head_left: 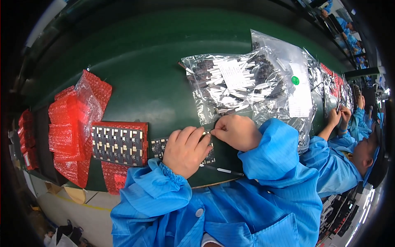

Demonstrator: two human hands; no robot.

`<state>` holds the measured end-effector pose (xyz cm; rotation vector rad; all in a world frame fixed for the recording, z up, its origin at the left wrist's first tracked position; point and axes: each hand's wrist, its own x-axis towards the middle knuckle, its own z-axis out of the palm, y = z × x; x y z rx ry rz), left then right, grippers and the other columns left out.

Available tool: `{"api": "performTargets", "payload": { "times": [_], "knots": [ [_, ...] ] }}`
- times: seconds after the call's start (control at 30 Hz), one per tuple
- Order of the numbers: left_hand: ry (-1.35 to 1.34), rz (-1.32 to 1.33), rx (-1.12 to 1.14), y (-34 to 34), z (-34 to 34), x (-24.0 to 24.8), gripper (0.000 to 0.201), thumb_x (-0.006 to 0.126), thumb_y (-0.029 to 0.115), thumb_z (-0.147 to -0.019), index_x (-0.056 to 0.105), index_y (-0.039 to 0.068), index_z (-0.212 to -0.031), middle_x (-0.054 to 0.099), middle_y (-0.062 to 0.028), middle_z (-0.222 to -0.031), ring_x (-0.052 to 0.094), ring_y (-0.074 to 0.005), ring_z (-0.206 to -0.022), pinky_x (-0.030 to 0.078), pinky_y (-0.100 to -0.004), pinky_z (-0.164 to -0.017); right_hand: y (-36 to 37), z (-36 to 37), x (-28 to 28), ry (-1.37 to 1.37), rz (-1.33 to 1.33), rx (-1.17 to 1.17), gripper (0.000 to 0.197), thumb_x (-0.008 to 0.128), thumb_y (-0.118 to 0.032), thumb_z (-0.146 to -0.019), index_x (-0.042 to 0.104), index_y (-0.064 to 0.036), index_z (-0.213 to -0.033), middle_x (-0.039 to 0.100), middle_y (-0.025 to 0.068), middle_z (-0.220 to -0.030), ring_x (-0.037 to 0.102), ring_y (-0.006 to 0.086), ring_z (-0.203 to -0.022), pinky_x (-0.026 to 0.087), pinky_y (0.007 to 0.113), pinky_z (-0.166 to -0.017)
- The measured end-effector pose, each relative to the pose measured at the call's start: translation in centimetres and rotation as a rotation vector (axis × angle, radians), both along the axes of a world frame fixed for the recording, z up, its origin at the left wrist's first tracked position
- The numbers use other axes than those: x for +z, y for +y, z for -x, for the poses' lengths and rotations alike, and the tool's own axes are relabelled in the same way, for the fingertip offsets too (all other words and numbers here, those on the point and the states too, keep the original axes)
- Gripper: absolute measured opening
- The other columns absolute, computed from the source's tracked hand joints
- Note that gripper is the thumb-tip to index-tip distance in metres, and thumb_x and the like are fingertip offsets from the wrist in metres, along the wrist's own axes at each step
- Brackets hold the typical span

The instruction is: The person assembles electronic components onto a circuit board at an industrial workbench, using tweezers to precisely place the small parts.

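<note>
A dark circuit board panel [158, 147] with rows of pale components lies flat in front of me. My left hand [187, 151] rests over its middle, fingers stretched out and covering much of it. At the panel's far right corner, my right hand [237, 131] is closed in a pinch. Whatever sits between its thumb and forefinger is small, dark and mostly hidden. A thin black strip with a white sleeve [224, 170] lies beside the panel's near right edge. To the left, a stack of similar circuit boards [117, 144] sits on red bubble wrap.
Clear bags [230, 78] full of black and white parts lie at the back right of the green table [144, 90]. Red bubble-wrap bags [68, 127] are heaped at the left. Close on my right, a co-worker in a blue sleeve [329, 164] works at the same table.
</note>
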<state>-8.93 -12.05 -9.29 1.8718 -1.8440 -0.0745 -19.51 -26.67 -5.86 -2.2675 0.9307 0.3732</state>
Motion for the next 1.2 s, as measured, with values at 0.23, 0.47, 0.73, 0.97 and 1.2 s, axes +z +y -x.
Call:
{"api": "performTargets", "payload": {
  "times": [0.23,0.47,0.73,0.97,1.2],
  "knots": [
    [0.023,0.003,0.018,-0.1,0.1,0.4,0.033,0.072,0.018,-0.065,0.062,0.007,-0.095,0.057,-0.0061,-0.102,0.053,-0.0228,-0.096,0.042,-0.0364,-0.076,-0.3,0.0,-0.1,0.008,0.009,0.078,0.019,0.065,-0.029,-0.075,0.067,-0.0101,-0.079,0.065,0.0093,-0.075,0.063,0.0277,-0.07,0.05,0.037,-0.063],
    [0.094,-0.002,0.01,0.5,-0.2,1.4,0.032,0.071,0.017,-0.067,0.063,0.006,-0.096,0.057,-0.0077,-0.103,0.053,-0.0254,-0.097,0.042,-0.0371,-0.078,0.0,0.2,-0.2,-0.022,0.051,0.082,0.019,0.064,-0.028,-0.076,0.066,-0.0102,-0.081,0.064,0.0097,-0.075,0.063,0.0277,-0.07,0.05,0.037,-0.063],
    [0.377,0.029,0.228,5.5,-2.7,6.6,0.025,0.068,0.006,-0.07,0.063,0.001,-0.094,0.062,-0.0118,-0.097,0.058,-0.0296,-0.089,0.046,-0.0378,-0.079,2.0,1.8,2.8,-0.477,0.403,0.297,0.018,0.069,-0.019,-0.071,0.063,-0.0065,-0.081,0.061,0.0085,-0.079,0.06,0.0282,-0.071,0.049,0.037,-0.066],
    [0.47,-0.105,0.336,8.2,-2.5,6.8,0.026,0.067,0.009,-0.074,0.062,0.002,-0.099,0.063,-0.0113,-0.095,0.06,-0.0291,-0.086,0.048,-0.0366,-0.074,6.9,2.3,2.3,-0.369,0.2,0.57,0.023,0.071,-0.024,-0.065,0.061,-0.0074,-0.077,0.057,0.0072,-0.073,0.059,0.0253,-0.07,0.048,0.036,-0.062],
    [-0.04,-0.227,0.167,8.6,-2.1,4.0,0.027,0.06,0.013,-0.07,0.062,0.008,-0.097,0.059,-0.0034,-0.092,0.057,-0.0207,-0.081,0.047,-0.0336,-0.069,7.8,3.1,0.4,-0.339,0.313,0.696,0.013,0.064,-0.019,-0.067,0.057,-0.0082,-0.072,0.055,0.0063,-0.069,0.059,0.0219,-0.067,0.046,0.033,-0.057]
  ]
}}
